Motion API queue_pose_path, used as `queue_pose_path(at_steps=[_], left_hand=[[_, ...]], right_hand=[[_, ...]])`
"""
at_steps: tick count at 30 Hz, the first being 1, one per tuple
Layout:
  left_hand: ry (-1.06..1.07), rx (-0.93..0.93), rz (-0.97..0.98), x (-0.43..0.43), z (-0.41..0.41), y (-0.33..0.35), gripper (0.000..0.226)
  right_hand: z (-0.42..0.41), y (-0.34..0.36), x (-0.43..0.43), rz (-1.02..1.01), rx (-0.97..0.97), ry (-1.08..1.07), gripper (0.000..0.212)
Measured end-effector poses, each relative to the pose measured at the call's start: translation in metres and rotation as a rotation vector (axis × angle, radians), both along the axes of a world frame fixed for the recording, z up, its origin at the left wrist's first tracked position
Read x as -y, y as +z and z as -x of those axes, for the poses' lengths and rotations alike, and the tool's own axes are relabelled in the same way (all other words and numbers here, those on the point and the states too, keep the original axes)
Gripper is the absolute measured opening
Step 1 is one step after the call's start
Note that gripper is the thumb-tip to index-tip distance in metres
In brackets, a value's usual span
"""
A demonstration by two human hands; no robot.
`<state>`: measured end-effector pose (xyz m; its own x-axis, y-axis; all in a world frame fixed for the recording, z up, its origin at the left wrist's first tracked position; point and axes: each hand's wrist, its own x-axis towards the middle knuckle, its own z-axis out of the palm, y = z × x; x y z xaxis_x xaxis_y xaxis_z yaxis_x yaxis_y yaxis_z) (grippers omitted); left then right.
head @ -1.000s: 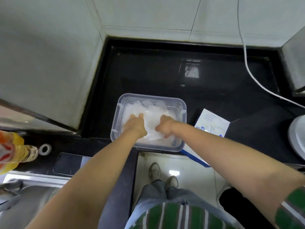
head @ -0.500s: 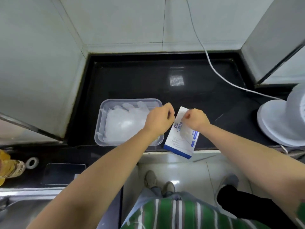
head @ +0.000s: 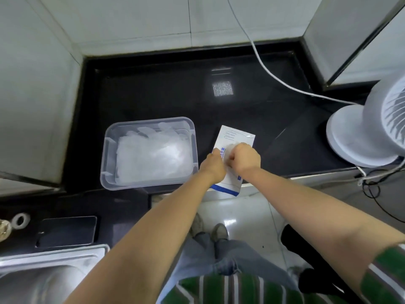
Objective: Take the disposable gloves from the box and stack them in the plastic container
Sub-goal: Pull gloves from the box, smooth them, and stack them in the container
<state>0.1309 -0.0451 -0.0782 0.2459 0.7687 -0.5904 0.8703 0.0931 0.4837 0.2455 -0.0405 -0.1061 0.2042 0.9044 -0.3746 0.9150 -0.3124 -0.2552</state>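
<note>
The box (head: 237, 137) lies on the black counter (head: 153, 95), long axis running from the counter's near edge toward the wall, far end tipped a bit to the right. Its near end sticks out over the edge.

Both hands are on it. The L hand (head: 213, 165) grips the box's left edge, fingers curled round it. The R hand (head: 245, 160) sits over the middle of the box's top face w/ fingers curled under. Can't tell if they pinch a glove or only press on the card, as the knuckles hide it.

The container (head: 105, 163) is just beside the box on the left, not touching it as far as can be seen. It already holds a pile of gloves (head: 151, 156), laid flat, fingers toward the wall.

So the carry prob. goes straight left from the box, across its long axis. The L hand is the nearer one to the container, and the R hand would have to cross over the box and the L wrist.
</note>
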Motion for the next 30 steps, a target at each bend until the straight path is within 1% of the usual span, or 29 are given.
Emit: queue_pose_path(at_steps=[2, 5, 9, 11, 13, 16, 19, 22, 24, 26, 27, 28, 30], left_hand=[[-0.005, 0.008, -0.004, 0.000, 0.000, -0.001, 0.051], [-0.010, 0.014, -0.014, -0.001, 0.000, -0.003, 0.050], [0.002, 0.001, -0.028, -0.003, -0.002, -0.003, 0.051], [0.016, -0.012, -0.033, -0.004, -0.002, -0.003, 0.051], [0.033, -0.005, -0.035, -0.005, -0.002, -0.001, 0.050], [0.028, 0.025, -0.019, -0.002, -0.005, 0.001, 0.055], [-0.012, 0.001, -0.021, 0.000, -0.009, -0.001, 0.063], [-0.022, 0.005, -0.005, -0.002, -0.009, -0.003, 0.061], [-0.033, 0.028, 0.016, -0.004, -0.007, -0.003, 0.059], [-0.037, 0.041, 0.040, -0.003, -0.007, -0.004, 0.060], [-0.031, 0.049, 0.061, -0.003, -0.007, -0.005, 0.059], [-0.014, 0.060, 0.094, -0.003, -0.007, -0.004, 0.055], [0.073, 0.106, 0.146, -0.007, -0.009, -0.002, 0.043]], right_hand=[[-0.004, -0.003, -0.003, 0.017, -0.080, -0.048, 0.013], [-0.012, 0.001, -0.006, -0.003, -0.364, -0.125, 0.023], [-0.018, 0.021, -0.007, -0.083, -0.656, -0.102, 0.017], [-0.020, 0.024, -0.008, -0.125, -0.813, -0.143, 0.016], [-0.022, 0.027, -0.010, -0.161, -0.903, -0.186, 0.016], [-0.024, 0.032, -0.015, -0.231, -0.947, -0.234, 0.013], [-0.025, 0.036, -0.018, -0.312, -0.917, -0.261, 0.013], [-0.027, 0.040, -0.016, -0.408, -0.904, -0.334, 0.011], [-0.030, 0.048, -0.018, -0.520, -0.900, -0.403, 0.008], [-0.039, 0.058, -0.023, -0.647, -0.934, -0.518, 0.005], [-0.044, 0.062, -0.028, -0.676, -0.948, -0.568, 0.004], [-0.050, 0.066, -0.030, -0.670, -0.962, -0.593, 0.003], [-0.058, 0.068, -0.034, -0.560, -0.974, -0.589, 0.003]])
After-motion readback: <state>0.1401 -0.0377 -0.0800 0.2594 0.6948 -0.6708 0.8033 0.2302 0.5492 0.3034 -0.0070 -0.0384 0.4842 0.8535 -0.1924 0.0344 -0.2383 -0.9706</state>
